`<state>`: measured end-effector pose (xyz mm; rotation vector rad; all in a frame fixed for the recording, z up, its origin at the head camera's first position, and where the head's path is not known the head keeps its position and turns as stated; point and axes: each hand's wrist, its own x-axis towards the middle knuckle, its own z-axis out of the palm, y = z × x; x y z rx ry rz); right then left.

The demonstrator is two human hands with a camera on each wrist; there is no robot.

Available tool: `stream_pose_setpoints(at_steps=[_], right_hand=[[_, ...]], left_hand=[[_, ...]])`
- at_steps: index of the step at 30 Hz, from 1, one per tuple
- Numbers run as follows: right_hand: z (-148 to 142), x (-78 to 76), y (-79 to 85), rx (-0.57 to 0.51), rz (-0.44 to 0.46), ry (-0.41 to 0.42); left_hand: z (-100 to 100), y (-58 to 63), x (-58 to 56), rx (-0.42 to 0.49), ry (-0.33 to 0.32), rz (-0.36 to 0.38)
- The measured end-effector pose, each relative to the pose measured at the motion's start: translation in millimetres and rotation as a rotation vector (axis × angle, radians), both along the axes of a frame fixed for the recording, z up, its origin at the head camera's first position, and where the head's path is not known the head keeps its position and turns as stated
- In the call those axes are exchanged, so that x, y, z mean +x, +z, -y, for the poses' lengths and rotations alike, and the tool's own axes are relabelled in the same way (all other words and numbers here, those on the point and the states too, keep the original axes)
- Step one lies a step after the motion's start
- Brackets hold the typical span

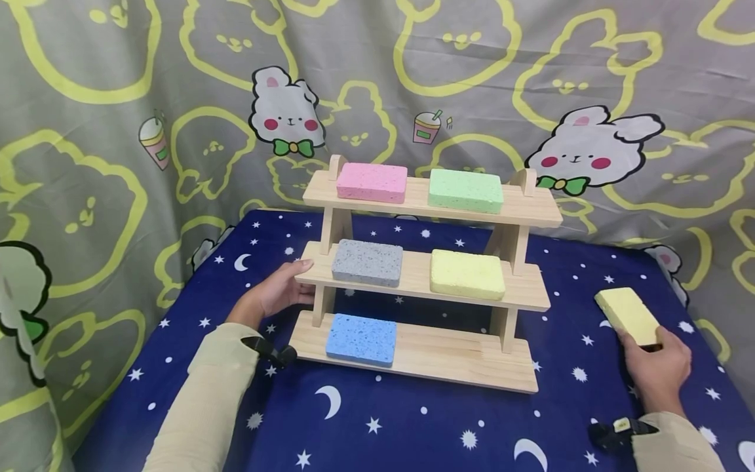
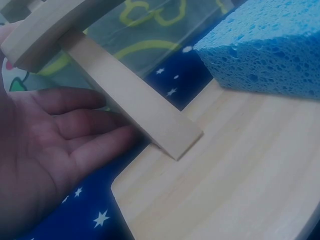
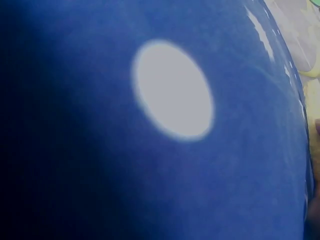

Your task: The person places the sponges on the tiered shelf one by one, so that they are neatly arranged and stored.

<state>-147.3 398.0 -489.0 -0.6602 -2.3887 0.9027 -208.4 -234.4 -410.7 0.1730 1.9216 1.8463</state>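
Note:
A three-tier wooden display shelf [image 1: 460, 364] stands on the table. My left hand [image 1: 282, 288] grips the left end of its middle tier, thumb on top and fingers below, beside the upright [image 2: 132, 95]. Off to the right, my right hand [image 1: 657, 367] holds a pale yellow sponge [image 1: 631, 314] between thumb and fingers, apart from the shelf. Pink [image 1: 371, 182] and green sponges [image 1: 464, 190] lie on the top tier. Grey [image 1: 367, 262] and yellow sponges [image 1: 467, 274] occupy the middle one. A blue sponge [image 1: 361, 339] sits at the left of the bottom tier.
A dark blue cloth [image 1: 425, 432] with white moons and stars covers the table. Behind it hangs a grey curtain [image 1: 366, 39] with yellow outlines and cartoon rabbits. The right wrist view is mostly blue cloth, close and blurred.

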Motion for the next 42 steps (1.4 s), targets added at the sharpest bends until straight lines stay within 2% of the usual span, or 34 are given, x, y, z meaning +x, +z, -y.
stream_pose_setpoints(at_steps=[5,9,22,25,27,30,32,35,37,42], right_hand=[[2,2.6,2.3,-0.071,0.154,0.005],[8,6.3,2.7,-0.120,0.210,0.031],[37,28.4,0.4,-0.172,0.193,0.138],[41,34.9,-0.7,-0.237,0.152,0.199],[45,39.3,-1.5,-0.348,0.070,0.254],[51,46.6,-1.1,-0.458,-0.044,0.343],[56,50.7,0.5,-0.470,-0.092,0.399],[64,56.2,6.8,-0.408,-0.123,0.468],[68,58.8,12.8,-0.407,-0.160,0.526],[79,66.6,29.4,-0.525,-0.265,0.736]], left_hand=[[0,0.5,0.0,0.011,0.002,0.011],[1,0.5,-0.7,0.013,0.000,0.009],[3,0.6,-0.7,0.012,0.002,0.010],[2,0.6,-1.0,0.014,-0.002,0.006],[2,0.4,-1.1,0.014,-0.006,0.007],[2,0.0,-1.1,0.013,-0.011,0.009],[2,-0.1,-1.0,0.012,-0.012,0.011],[1,0.0,-0.9,0.010,-0.013,0.009],[1,0.1,-0.9,0.010,-0.012,0.009],[0,-0.1,-1.4,0.010,-0.013,0.011]])
